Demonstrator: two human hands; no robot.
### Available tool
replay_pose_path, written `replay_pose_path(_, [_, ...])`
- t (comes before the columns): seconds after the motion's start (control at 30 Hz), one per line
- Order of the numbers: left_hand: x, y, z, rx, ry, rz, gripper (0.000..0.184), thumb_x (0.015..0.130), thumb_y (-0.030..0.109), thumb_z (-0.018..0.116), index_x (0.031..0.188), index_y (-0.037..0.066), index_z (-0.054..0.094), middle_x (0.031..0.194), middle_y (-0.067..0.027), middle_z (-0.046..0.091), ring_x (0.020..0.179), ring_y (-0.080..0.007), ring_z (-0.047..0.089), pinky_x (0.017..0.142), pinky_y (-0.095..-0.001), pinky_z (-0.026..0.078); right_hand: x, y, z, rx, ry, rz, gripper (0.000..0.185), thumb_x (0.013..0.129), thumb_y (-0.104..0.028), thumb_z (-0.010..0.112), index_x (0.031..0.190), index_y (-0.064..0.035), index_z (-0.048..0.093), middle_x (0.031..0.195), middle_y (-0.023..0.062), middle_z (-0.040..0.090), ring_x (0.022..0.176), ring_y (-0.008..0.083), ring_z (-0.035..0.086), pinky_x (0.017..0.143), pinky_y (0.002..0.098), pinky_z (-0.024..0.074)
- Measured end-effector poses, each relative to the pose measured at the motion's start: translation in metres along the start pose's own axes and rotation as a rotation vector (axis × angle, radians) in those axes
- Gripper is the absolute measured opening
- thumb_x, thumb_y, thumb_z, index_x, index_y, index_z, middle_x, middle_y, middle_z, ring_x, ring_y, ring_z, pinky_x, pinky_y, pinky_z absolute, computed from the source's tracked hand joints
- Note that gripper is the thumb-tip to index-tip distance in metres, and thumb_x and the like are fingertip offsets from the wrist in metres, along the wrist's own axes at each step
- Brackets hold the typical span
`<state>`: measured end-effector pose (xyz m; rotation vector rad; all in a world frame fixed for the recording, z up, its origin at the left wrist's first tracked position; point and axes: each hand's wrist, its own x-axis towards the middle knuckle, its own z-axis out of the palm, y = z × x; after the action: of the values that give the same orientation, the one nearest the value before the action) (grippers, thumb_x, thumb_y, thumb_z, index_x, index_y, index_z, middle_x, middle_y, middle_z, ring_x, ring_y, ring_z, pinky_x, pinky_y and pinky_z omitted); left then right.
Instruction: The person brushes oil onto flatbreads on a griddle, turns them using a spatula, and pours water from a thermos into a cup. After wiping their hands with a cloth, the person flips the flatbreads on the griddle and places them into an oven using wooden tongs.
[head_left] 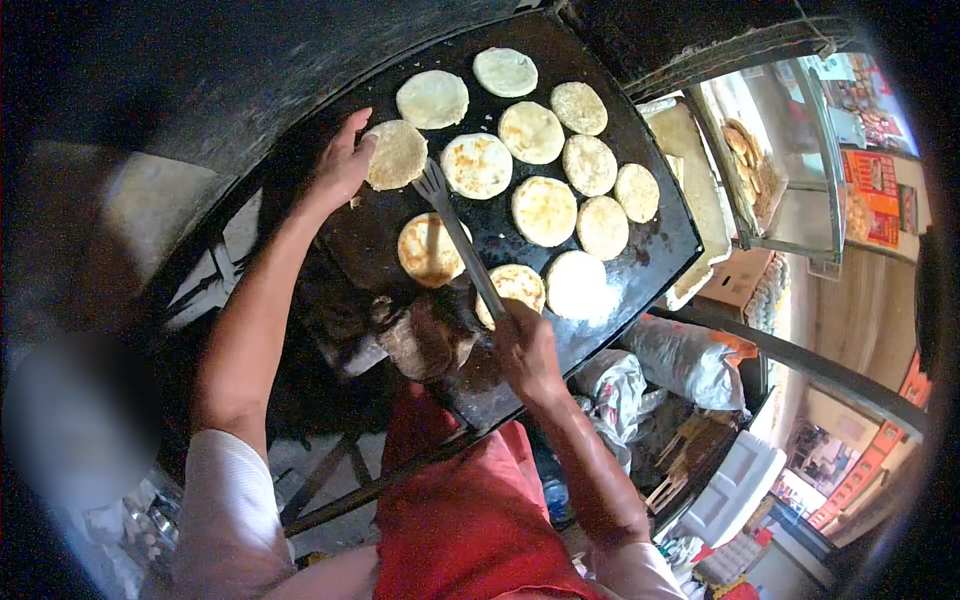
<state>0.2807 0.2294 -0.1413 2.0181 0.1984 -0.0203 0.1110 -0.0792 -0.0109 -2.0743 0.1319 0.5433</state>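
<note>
Several round flatbreads lie on a dark griddle (650, 262), some pale, others browned in spots. My left hand (346, 165) is at the left edge of one flatbread (398, 156), its fingers and thumb apart and touching or nearly touching the rim. In my right hand (527, 350) is the handle of a metal spatula (458, 232). The slotted head of the spatula points up and left, beside the lower right edge of that same flatbread. Under the spatula's shaft are a browned flatbread (430, 250) and another (517, 289) close to my right hand.
A dark cloth (415, 340) lies at the griddle's near left side. Right of the griddle stand a light tray (690, 230) and a glass case (800, 215) with flatbreads inside. Plastic bags (685, 365) and a white foam box (735, 490) are at the lower right.
</note>
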Motion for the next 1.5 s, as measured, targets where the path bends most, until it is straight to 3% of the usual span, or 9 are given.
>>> replay_pose_path(0.3, [-0.022,0.06,-0.01,-0.139,-0.033,-0.235,0.068,0.098,0.055,0.045,0.148,0.011,0.032,0.135,-0.0118,0.054,0.12,-0.0241,0.056,0.098,-0.0405,0.046,0.008,-0.004,0.014,0.135,-0.023,-0.12,0.027,0.096,-0.004,0.048,0.119,0.006,0.058,0.074,0.0013,0.053,0.068,0.0108,0.049,0.06,0.0272,0.0421])
replay_pose_path(0.4, [-0.026,0.067,-0.015,-0.89,-0.302,-0.442,0.078,0.095,0.064,0.043,0.152,0.015,0.024,0.147,-0.0116,0.043,0.132,-0.022,0.046,0.106,-0.0469,0.038,-0.004,0.025,0.003,0.125,-0.035,-0.039,0.028,0.096,-0.005,0.05,0.122,0.0054,0.056,0.078,-0.0002,0.053,0.068,0.0087,0.047,0.058,0.0251,0.0398])
replay_pose_path(0.57, [-0.027,0.054,-0.024,-0.447,-0.209,-0.408,0.073,0.094,0.059,0.049,0.149,0.014,0.032,0.14,-0.0135,0.05,0.124,-0.0233,0.051,0.107,-0.0408,0.037,-0.011,0.025,-0.025,0.247,0.024,-0.002,0.03,0.099,-0.008,0.049,0.124,0.007,0.053,0.075,-0.0018,0.05,0.064,0.0084,0.045,0.057,0.0246,0.0388])
replay_pose_path(0.7, [0.032,0.017,-0.019,-0.046,-0.266,-0.002,0.048,0.098,0.04,0.054,0.135,0.01,0.052,0.123,-0.0096,0.063,0.113,-0.0203,0.057,0.103,-0.0336,0.04,0.006,0.011,-0.047,0.089,0.061,-0.015,0.025,0.098,-0.009,0.048,0.117,0.0063,0.057,0.072,-0.0001,0.051,0.064,0.0092,0.047,0.057,0.0259,0.0393])
replay_pose_path(1.03, [0.09,0.05,0.03,-0.165,-0.101,-0.184,0.06,0.099,0.046,0.044,0.143,0.006,0.037,0.143,-0.0167,0.044,0.133,-0.0281,0.041,0.11,-0.0378,0.032,0.12,-0.007,-0.059,-0.224,0.14,-0.278,0.02,0.096,-0.012,0.049,0.094,0.0027,0.062,0.063,0.0035,0.053,0.057,0.012,0.051,0.05,0.0298,0.0399])
replay_pose_path(1.1, [0.084,0.058,0.032,-0.156,-0.027,-0.208,0.068,0.096,0.056,0.046,0.142,0.007,0.04,0.142,-0.0148,0.046,0.131,-0.028,0.042,0.109,-0.0385,0.032,0.123,-0.016,-0.059,0.218,-0.013,0.026,0.022,0.096,-0.015,0.049,0.095,0.0015,0.063,0.063,0.0018,0.052,0.056,0.0097,0.048,0.049,0.0274,0.0372])
replay_pose_path(1.3, [0.075,0.081,0.004,-0.496,-0.221,-0.272,0.086,0.088,0.073,0.044,0.149,0.014,0.033,0.143,-0.0133,0.046,0.129,-0.0212,0.045,0.106,-0.0404,0.034,0.112,-0.017,-0.054,0.135,-0.039,-0.101,0.02,0.099,-0.015,0.048,0.103,0.001,0.061,0.068,-0.0018,0.049,0.059,0.0072,0.043,0.053,0.0244,0.036])
replay_pose_path(1.37, [0.085,0.071,0.004,-0.609,-0.226,-0.333,0.087,0.087,0.074,0.047,0.148,0.012,0.036,0.141,-0.0127,0.047,0.124,-0.0201,0.05,0.106,-0.0414,0.036,0.114,-0.031,-0.054,0.193,-0.123,0.028,0.031,0.095,-0.005,0.053,0.123,0.0081,0.055,0.09,0.0103,0.064,0.077,0.016,0.057,0.071,0.0304,0.05])
replay_pose_path(1.5, [0.085,0.059,0.0,-0.797,-0.218,-0.398,0.088,0.085,0.069,0.054,0.145,0.008,0.036,0.138,-0.0128,0.051,0.123,-0.0242,0.051,0.107,-0.0448,0.036,0.116,-0.034,-0.053,0.158,-0.178,0.044,0.032,0.095,-0.003,0.051,0.125,0.008,0.054,0.093,0.011,0.064,0.08,0.0143,0.056,0.071,0.0293,0.0492])
